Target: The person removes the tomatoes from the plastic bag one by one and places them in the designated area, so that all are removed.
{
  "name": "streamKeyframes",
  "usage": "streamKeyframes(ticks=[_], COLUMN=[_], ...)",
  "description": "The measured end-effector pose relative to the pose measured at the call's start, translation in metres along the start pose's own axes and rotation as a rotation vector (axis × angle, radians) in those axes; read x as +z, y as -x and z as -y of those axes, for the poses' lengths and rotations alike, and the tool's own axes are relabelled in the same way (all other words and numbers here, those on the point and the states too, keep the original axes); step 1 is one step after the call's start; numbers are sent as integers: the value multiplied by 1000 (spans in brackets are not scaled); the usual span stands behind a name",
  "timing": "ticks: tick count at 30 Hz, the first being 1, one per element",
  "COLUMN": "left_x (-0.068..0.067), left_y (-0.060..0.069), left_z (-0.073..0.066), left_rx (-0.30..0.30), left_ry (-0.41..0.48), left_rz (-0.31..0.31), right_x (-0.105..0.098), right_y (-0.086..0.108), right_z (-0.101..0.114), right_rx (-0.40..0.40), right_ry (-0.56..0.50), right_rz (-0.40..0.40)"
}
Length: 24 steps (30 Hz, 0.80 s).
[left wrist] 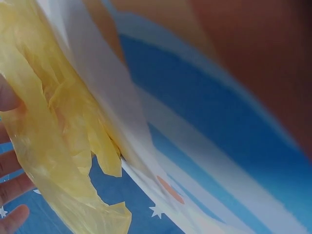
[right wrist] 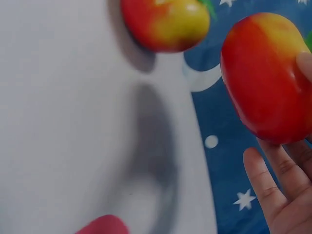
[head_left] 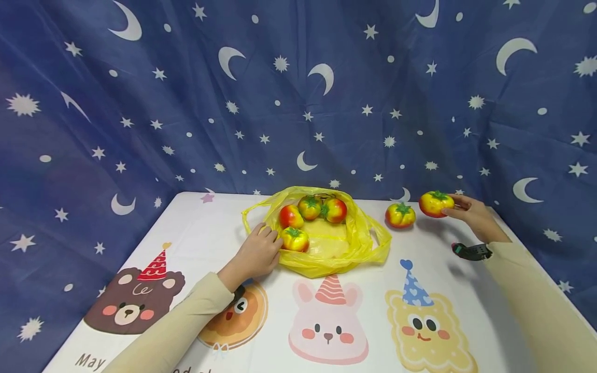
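The right hand pinches a red-yellow toy tomato above the table; in the right wrist view the thumb and fingers hold the tomato by its side. Another tomato rests on the table just left of it. The left hand holds the left edge of an open yellow plastic bag; in the left wrist view its thumb lies over the bag's film, fingers behind. Inside the bag are several tomatoes, one close to the left fingertips.
The white tabletop carries printed cartoon figures: a bear, a rabbit and a biscuit. A dark blue curtain with moons and stars hangs behind the table. A dark strap device is on the right wrist.
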<state>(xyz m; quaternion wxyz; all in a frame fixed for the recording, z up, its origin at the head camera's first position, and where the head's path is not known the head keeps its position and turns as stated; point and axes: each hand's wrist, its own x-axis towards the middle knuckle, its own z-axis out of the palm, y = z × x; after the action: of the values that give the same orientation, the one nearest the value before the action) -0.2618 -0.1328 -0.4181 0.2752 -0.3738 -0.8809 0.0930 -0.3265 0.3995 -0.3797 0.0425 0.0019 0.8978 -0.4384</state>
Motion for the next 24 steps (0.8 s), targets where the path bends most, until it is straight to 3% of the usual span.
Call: streamKeyframes(ticks=[8,17,24], left_x=[-2,-2,-2], left_y=[1,1,1], left_z=[0,1,0], left_rx=[3,3,0], left_ry=[1,4,3], left_rz=[-5,-7,-6], right_x=[14,26,30], right_y=[-3,-5,-6], right_z=[-17,-26,-31], right_rx=[39,153,204], right_ry=[-32,-130,-133], right_rz=[-25,-24,-29])
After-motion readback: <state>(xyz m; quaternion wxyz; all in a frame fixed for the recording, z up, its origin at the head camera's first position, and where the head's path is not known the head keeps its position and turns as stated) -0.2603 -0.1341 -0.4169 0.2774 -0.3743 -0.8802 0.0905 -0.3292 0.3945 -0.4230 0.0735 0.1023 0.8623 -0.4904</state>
